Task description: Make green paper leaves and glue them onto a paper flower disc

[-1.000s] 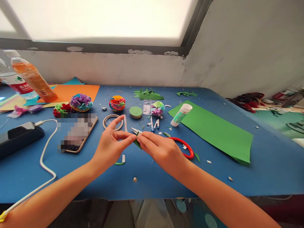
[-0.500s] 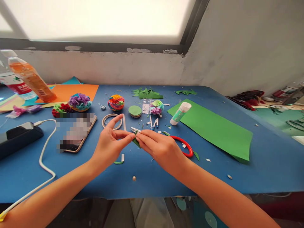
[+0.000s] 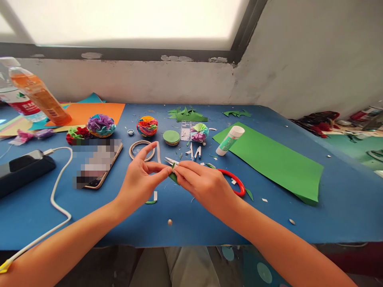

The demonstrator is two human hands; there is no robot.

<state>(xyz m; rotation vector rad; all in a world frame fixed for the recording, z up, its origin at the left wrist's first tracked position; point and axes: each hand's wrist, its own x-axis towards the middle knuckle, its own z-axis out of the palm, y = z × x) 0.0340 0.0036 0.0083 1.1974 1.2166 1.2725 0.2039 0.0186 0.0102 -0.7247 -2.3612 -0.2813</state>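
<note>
Both my hands meet above the blue table [image 3: 119, 231], pinching a small green paper piece [image 3: 174, 178] between them. My left hand [image 3: 143, 175] grips it with thumb and a finger, while its raised index finger touches a strip of white tape [image 3: 158, 151]. My right hand [image 3: 203, 181] has its fingers closed on the green piece from the other side. Scissors with red handles [image 3: 239, 184] lie on the table behind my right hand, their blade tips showing past my fingers. A tape roll [image 3: 131, 150] lies just behind my left hand.
A glue stick [image 3: 230, 140] stands tilted beside a large green sheet [image 3: 278, 169]. Behind are green circles [image 3: 171, 136], a colourful ruffled ball [image 3: 147, 126] and green scraps [image 3: 191, 115]. A phone [image 3: 103, 171], white cable [image 3: 53, 195] and orange drink bottle [image 3: 38, 93] are left.
The view has shifted slightly. Both hands keep their pinch on the green paper piece, with hardly any movement.
</note>
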